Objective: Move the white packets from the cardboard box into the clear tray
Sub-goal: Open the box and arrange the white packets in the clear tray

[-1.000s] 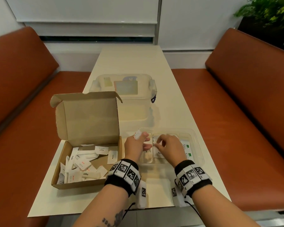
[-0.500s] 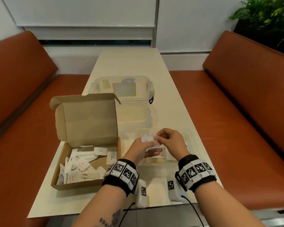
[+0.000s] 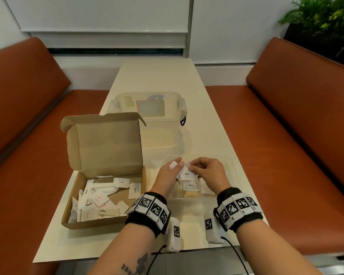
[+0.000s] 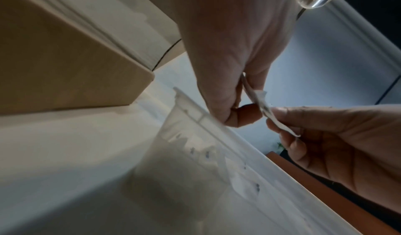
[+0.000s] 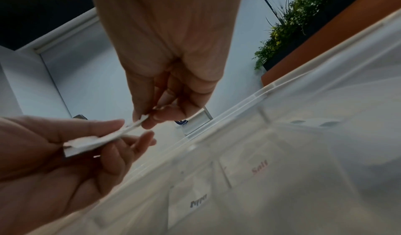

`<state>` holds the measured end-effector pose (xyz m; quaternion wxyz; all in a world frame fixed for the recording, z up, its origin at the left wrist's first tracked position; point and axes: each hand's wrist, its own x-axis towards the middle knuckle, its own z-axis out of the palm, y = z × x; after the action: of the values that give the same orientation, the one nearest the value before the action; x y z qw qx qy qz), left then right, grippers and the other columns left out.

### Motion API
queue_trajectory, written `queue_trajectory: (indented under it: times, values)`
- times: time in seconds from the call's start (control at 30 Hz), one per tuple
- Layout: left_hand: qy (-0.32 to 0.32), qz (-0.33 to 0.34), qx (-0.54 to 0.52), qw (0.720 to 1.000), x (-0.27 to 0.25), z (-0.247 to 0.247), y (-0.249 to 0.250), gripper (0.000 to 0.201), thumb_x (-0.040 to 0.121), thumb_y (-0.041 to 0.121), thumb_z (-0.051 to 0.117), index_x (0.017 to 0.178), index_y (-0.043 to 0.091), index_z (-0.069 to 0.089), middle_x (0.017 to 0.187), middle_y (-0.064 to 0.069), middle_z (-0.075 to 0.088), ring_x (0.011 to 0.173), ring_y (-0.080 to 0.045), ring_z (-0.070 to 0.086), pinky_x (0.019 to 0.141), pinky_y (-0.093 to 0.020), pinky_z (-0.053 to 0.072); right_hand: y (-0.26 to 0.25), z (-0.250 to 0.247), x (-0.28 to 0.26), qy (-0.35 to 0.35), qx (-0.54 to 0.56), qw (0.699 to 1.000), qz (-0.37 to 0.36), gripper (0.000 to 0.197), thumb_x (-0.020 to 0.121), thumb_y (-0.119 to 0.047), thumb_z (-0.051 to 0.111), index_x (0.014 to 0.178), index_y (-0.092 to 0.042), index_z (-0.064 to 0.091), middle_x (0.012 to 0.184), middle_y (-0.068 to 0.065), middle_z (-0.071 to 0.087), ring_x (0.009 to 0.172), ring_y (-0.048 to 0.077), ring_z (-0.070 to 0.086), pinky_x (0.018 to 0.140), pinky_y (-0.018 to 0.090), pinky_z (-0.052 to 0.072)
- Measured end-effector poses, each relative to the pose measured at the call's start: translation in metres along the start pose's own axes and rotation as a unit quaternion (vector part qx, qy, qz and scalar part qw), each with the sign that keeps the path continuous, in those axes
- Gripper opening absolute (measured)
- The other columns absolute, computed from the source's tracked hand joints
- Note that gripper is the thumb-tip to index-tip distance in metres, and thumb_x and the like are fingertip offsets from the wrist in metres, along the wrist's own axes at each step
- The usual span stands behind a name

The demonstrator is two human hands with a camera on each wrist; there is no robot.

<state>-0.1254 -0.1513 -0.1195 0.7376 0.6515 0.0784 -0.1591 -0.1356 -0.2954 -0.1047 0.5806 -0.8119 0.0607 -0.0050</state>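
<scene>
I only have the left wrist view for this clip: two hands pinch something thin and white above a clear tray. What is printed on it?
Observer: The head view shows "Pepper" on the small white paper packet, which the left hand and the right hand both pinch.
Operator: Is anything in the tray already?
Observer: Yes. The right wrist view shows a Pepper packet and a Salt packet lying in neighbouring compartments of the clear plastic tray.
Operator: Is the box emptied?
Observer: No. In the head view, the open brown cardboard box holds a loose heap of white packets.
</scene>
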Motion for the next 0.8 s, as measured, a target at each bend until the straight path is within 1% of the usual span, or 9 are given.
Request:
queue_trajectory:
  times: [0.07, 0.2, 0.3, 0.37, 0.47, 0.53, 0.6, 0.7, 0.8]
  values:
    - [0.028, 0.021, 0.009, 0.999, 0.001, -0.002, 0.0, 0.035, 0.091, 0.02, 0.063, 0.124, 0.01, 0.06, 0.111, -0.01, 0.066, 0.104, -0.024, 0.063, 0.094, -0.038, 0.051, -0.001, -0.001, 0.001, 0.003, 0.007, 1.0, 0.003, 0.005, 0.081, -0.007, 0.071, 0.083, -0.011, 0.071, 0.07, 0.0, 0.068, 0.062, 0.005, 0.06, 0.057, 0.01, 0.048]
    - [0.041, 0.024, -0.009, 0.999, 0.002, -0.003, 0.0, 0.011, 0.088, 0.015, 0.066, 0.095, 0.01, 0.071, 0.092, -0.013, 0.07, 0.084, -0.024, 0.066, 0.083, -0.039, 0.054, -0.003, -0.002, 0.002, -0.007, -0.001, 1.0, 0.004, 0.007, 0.08, -0.007, 0.072, 0.08, -0.014, 0.07, 0.069, -0.002, 0.068, 0.058, 0.002, 0.06, 0.054, 0.009, 0.046]
    - [0.047, 0.026, -0.005, 0.999, 0.003, -0.003, -0.001, 0.011, 0.089, 0.014, 0.063, 0.095, 0.008, 0.071, 0.087, -0.012, 0.07, 0.078, -0.022, 0.066, 0.069, -0.03, 0.056, -0.003, -0.001, 0.001, -0.012, -0.013, 1.0, 0.005, 0.007, 0.079, -0.007, 0.073, 0.081, -0.014, 0.07, 0.064, -0.002, 0.066, 0.05, -0.003, 0.056, 0.051, 0.012, 0.046]
    - [0.063, 0.035, 0.013, 0.997, 0.004, -0.003, -0.002, 0.015, 0.091, 0.014, 0.061, 0.099, 0.006, 0.071, 0.085, -0.008, 0.069, 0.077, -0.019, 0.065, 0.064, -0.026, 0.055, -0.001, -0.003, 0.001, -0.011, -0.009, 1.0, 0.006, 0.007, 0.079, -0.006, 0.073, 0.085, -0.009, 0.07, 0.062, -0.001, 0.065, 0.045, -0.003, 0.054, 0.049, 0.013, 0.046]
    - [0.098, 0.066, 0.055, 0.991, 0.005, -0.008, -0.003, 0.013, 0.093, 0.016, 0.059, 0.098, 0.012, 0.071, 0.09, -0.006, 0.069, 0.082, -0.017, 0.064, 0.068, -0.027, 0.056, 0.004, -0.01, 0.002, 0.011, -0.019, 1.0, 0.014, 0.006, 0.08, -0.006, 0.072, 0.085, -0.008, 0.07, 0.062, -0.001, 0.065, 0.045, 0.004, 0.056, 0.052, 0.02, 0.051]
    - [0.115, 0.085, 0.065, 0.988, 0.005, -0.011, -0.005, 0.014, 0.093, 0.015, 0.058, 0.099, 0.016, 0.07, 0.091, -0.004, 0.068, 0.082, -0.014, 0.062, 0.065, -0.024, 0.055, 0.008, -0.014, 0.003, 0.019, -0.042, 0.999, 0.021, 0.006, 0.08, -0.004, 0.071, 0.083, -0.009, 0.07, 0.064, 0.002, 0.065, 0.05, 0.01, 0.058, 0.056, 0.024, 0.054]
    - [0.128, 0.093, 0.061, 0.985, 0.005, -0.013, -0.006, 0.015, 0.094, 0.015, 0.057, 0.101, 0.016, 0.07, 0.092, -0.003, 0.068, 0.084, -0.014, 0.062, 0.064, -0.021, 0.054, 0.014, -0.014, 0.005, 0.01, -0.088, 0.996, 0.018, 0.008, 0.08, -0.002, 0.069, 0.082, -0.009, 0.069, 0.067, 0.005, 0.065, 0.054, 0.011, 0.057, 0.055, 0.017, 0.052]
    - [0.136, 0.091, 0.047, 0.985, 0.005, -0.014, -0.008, 0.015, 0.094, 0.015, 0.057, 0.102, 0.017, 0.069, 0.093, -0.003, 0.067, 0.088, -0.015, 0.063, 0.068, -0.025, 0.055, 0.02, -0.01, 0.006, -0.019, -0.217, 0.976, -0.003, 0.008, 0.08, -0.008, 0.07, 0.078, -0.016, 0.07, 0.074, -0.002, 0.066, 0.065, 0.004, 0.055, 0.058, 0.009, 0.04]
    - [0.135, 0.089, 0.051, 0.986, 0.005, -0.014, -0.007, 0.015, 0.094, 0.016, 0.057, 0.102, 0.018, 0.069, 0.094, -0.003, 0.068, 0.091, -0.017, 0.063, 0.073, -0.029, 0.057, 0.022, -0.003, 0.006, -0.054, -0.287, 0.956, -0.013, 0.008, 0.081, -0.013, 0.069, 0.08, -0.021, 0.07, 0.084, -0.004, 0.068, 0.078, 0.007, 0.058, 0.067, 0.015, 0.039]
